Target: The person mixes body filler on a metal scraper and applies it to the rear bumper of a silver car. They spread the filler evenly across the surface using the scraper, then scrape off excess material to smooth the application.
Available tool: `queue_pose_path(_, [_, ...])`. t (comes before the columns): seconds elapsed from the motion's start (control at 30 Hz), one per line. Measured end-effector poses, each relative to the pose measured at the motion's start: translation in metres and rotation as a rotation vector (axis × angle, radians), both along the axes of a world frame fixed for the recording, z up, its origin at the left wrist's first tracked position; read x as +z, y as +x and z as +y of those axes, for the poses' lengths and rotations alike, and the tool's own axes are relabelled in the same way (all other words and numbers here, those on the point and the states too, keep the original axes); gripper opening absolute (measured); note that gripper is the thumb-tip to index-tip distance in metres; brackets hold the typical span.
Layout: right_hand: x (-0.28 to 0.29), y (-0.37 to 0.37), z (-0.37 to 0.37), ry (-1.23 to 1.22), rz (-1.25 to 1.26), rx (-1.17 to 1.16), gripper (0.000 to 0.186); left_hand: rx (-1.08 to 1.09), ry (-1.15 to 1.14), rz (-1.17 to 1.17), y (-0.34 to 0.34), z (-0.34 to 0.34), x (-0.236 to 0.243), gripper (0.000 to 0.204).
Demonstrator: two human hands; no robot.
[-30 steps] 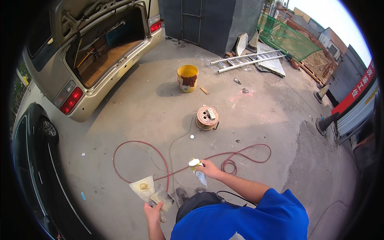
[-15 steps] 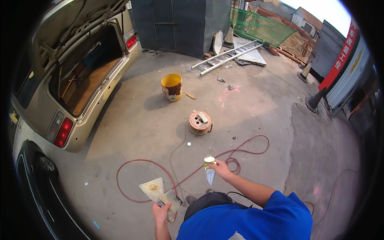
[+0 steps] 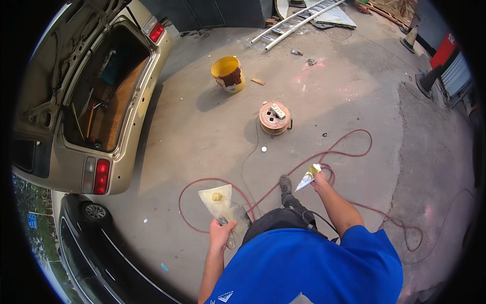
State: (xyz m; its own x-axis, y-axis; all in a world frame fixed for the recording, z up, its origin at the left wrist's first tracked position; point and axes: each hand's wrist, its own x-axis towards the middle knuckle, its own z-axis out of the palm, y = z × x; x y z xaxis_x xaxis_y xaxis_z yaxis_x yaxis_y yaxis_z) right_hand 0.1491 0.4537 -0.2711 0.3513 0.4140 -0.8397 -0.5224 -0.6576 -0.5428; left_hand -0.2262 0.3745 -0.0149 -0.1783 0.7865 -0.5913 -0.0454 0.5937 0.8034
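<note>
My left hand [image 3: 221, 233] grips two putty scrapers together: a wide cream blade [image 3: 211, 201] bearing a blob of beige paste [image 3: 218, 196], and a greyish, stained one [image 3: 237, 218] overlapping it. My right hand [image 3: 320, 182] is closed on a crumpled white-and-yellow tube [image 3: 308, 177], held out over the concrete ground. A red hose [image 3: 267, 193] loops beneath both hands, and my booted foot [image 3: 285, 182] shows between them.
Left: van [image 3: 101, 176] with raised tailgate, dark car [image 3: 81, 243]. Ahead: cable reel [image 3: 278, 126] carrying a power strip [image 3: 278, 110], yellow bucket [image 3: 234, 86], lying ladder [image 3: 298, 23]. Right: traffic cones [image 3: 425, 83], red sign [image 3: 439, 50]. Thin cables [image 3: 450, 202] cross the ground.
The view has tipped downward, with the green netting mostly out of frame. My foot has stepped forward. Both held items have shifted up and rightward in the picture, the tube now more tilted.
</note>
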Motion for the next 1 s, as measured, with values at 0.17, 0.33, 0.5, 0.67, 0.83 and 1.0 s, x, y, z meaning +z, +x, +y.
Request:
queue_pose_path(0.17, [-0.037, -0.005, 0.016, -0.088, 0.035, -0.041, 0.036, 0.032, -0.011, 0.100, 0.005, 0.031, 0.029, 0.023])
queue_pose_path(0.33, [-0.021, -0.007, 0.036, -0.283, -0.026, 0.147, 0.045, 0.112, -0.033, 0.136, 0.004, 0.043, 0.042, 0.025])
queue_pose_path(0.5, [-0.045, 0.031, 0.005, -0.277, -0.014, 0.455, 0.035, 0.085, -0.023, 0.128, 0.009, 0.072, 0.050, 0.023])
queue_pose_path(0.67, [0.019, 0.006, 0.037, -0.100, 0.051, 0.686, 0.026, 0.125, 0.060, 0.004, 0.021, 0.095, 0.065, 0.023])
queue_pose_path(0.83, [0.181, -0.066, 0.123, 0.415, 0.132, 1.006, 0.030, 0.160, 0.096, -0.116, 0.043, 0.108, 0.079, 0.027])
queue_pose_path(1.0, [0.287, -0.129, 0.132, 0.776, 0.615, 1.253, 0.036, 0.135, 0.123, -0.148, 0.056, 0.112, 0.082, 0.030])
